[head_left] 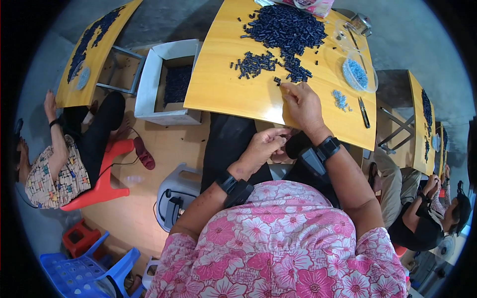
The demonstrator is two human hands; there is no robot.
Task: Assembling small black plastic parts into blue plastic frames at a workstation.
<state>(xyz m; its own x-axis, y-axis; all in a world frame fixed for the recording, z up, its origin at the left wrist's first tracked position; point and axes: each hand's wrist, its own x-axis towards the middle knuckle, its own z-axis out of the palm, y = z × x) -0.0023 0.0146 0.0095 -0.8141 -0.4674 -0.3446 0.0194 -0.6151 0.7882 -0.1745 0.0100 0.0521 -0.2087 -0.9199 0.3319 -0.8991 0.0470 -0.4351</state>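
My right hand point(304, 107) is over the front of the yellow table point(223, 97), fingers curled and drawn together. Its fingertips are right at a few small black cylindrical pieces point(277, 80); whether one is between them is hidden. Below the table's front edge, above my lap, my left hand point(263, 149) has its thumb and fingers pinched together. What it holds, if anything, does not show clearly. A smaller heap of black pieces point(256, 64) lies just beyond my right hand, beside a large pile of the same pieces point(285, 30).
Right on the table are a clear tub of small pale-blue parts point(355, 74), a loose heap of them point(341, 100), a black pen-like tool point(364, 113) and a metal mug point(360, 24). A white box point(169, 116) stands left. Other people sit at tables on both sides.
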